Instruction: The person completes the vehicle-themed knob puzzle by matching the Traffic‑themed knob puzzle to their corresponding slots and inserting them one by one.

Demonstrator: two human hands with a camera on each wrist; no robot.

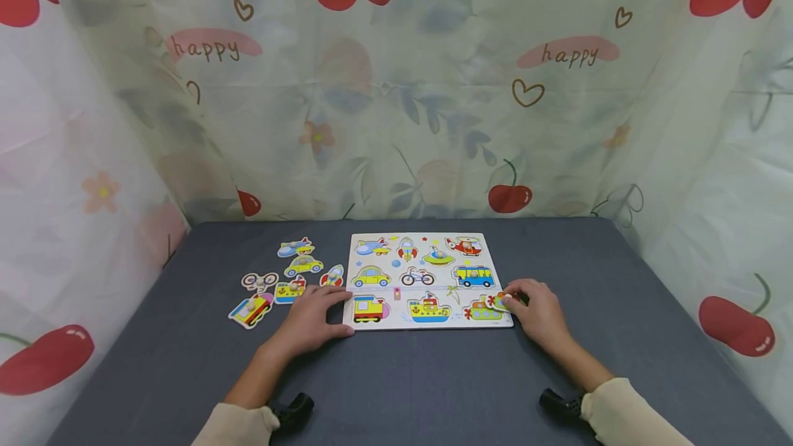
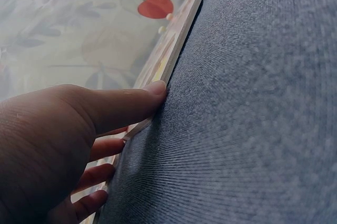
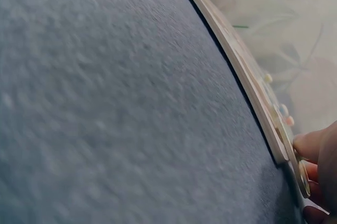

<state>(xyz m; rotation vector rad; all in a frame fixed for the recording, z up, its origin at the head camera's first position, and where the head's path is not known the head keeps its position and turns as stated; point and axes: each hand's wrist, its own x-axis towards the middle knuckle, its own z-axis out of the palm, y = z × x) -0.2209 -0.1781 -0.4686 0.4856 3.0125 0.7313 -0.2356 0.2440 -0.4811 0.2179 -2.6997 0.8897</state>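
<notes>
A wooden puzzle board (image 1: 403, 298) with printed vehicles lies on the table. My left hand (image 1: 314, 316) grips its near left corner, thumb on the front edge and fingers along the left side; the left wrist view shows the thumb (image 2: 131, 103) on that edge. At the near right corner my right hand (image 1: 537, 308) pinches a submarine puzzle piece (image 1: 495, 302), green and yellow with a red propeller. The piece lies askew over the printed submarine and sticks out past the board's edge. In the right wrist view, fingertips (image 3: 310, 145) hold its rounded end (image 3: 304, 179).
Left of the board lie loose pieces: an airplane (image 1: 295, 247), a car (image 1: 303, 266), a rocket (image 1: 332, 275), a bicycle (image 1: 259, 281), a ship (image 1: 289, 290) and a train (image 1: 250, 310). Knobbed helicopter (image 1: 464, 246) and bus (image 1: 473, 277) pieces sit on the board. A printed curtain (image 1: 396, 143) surrounds the table.
</notes>
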